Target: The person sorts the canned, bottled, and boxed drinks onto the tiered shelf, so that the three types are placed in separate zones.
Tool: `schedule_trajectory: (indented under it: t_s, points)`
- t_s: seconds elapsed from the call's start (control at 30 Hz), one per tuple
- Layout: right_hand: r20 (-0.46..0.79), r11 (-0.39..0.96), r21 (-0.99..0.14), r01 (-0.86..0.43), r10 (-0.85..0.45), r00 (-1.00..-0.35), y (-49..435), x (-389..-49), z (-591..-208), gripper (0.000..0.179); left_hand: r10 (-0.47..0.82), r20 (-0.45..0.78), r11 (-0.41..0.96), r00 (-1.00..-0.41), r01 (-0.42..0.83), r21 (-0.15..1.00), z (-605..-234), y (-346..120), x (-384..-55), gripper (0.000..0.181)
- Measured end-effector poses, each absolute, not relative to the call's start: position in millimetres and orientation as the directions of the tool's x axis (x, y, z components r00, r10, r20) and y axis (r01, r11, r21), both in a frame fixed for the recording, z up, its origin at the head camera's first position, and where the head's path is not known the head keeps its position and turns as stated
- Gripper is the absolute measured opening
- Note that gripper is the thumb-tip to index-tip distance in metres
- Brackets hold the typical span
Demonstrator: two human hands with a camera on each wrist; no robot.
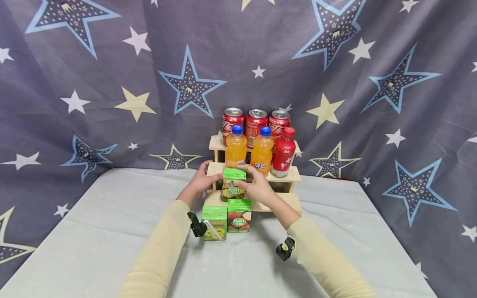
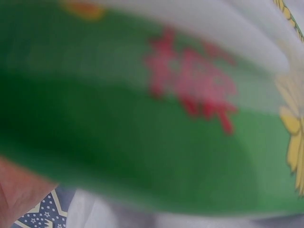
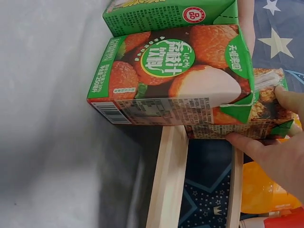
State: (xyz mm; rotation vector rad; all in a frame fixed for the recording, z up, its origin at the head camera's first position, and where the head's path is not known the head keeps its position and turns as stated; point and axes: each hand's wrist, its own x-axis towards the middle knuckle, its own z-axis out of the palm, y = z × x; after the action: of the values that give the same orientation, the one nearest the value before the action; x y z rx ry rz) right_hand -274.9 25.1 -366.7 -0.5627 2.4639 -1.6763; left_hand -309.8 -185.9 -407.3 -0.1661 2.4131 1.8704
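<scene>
In the head view my right hand (image 1: 257, 187) holds a green-topped juice box (image 1: 233, 174) at the lowest step of a wooden display rack (image 1: 288, 176). Its thumb lies on the box's front and its fingers are at the right side. My left hand (image 1: 199, 182) grips the left end of the rack's middle step, thumb in front and close to that box. Before the rack stand a chrysanthemum drink box (image 1: 214, 213) with a straw and a lychee juice box (image 3: 190, 71). A blurred green carton (image 2: 118, 133) fills most of the left wrist view.
Two orange drink bottles (image 1: 236, 151) with blue caps and a red bottle (image 1: 284, 155) stand on the middle step. Red cola cans (image 1: 257, 122) line the top step. A star-patterned curtain (image 1: 246, 58) hangs behind the grey-white tabletop (image 1: 119, 215).
</scene>
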Motion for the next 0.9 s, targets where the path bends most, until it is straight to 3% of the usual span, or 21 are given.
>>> schedule_trajectory:
  t_s: [0.3, 0.6, 0.9]
  points:
    - [0.08, 0.289, -0.942, -0.168, -0.295, -0.952, 26.1, -275.8, -370.9, 0.047, -0.029, -0.118, 0.254, -0.993, -0.121, 0.96, -404.9, -186.5, -308.5, 0.079]
    - [0.116, 0.286, -0.934, -0.214, -0.323, -0.939, 40.6, -266.7, -368.6, 0.06, -0.028, -0.119, 0.252, -0.992, -0.122, 0.96, -404.6, -185.8, -308.3, 0.079]
    - [0.059, 0.314, -0.931, -0.186, -0.372, -0.926, 58.7, -250.6, -380.7, 0.059, -0.022, -0.121, 0.267, -0.992, -0.123, 0.956, -404.3, -185.3, -307.5, 0.079]
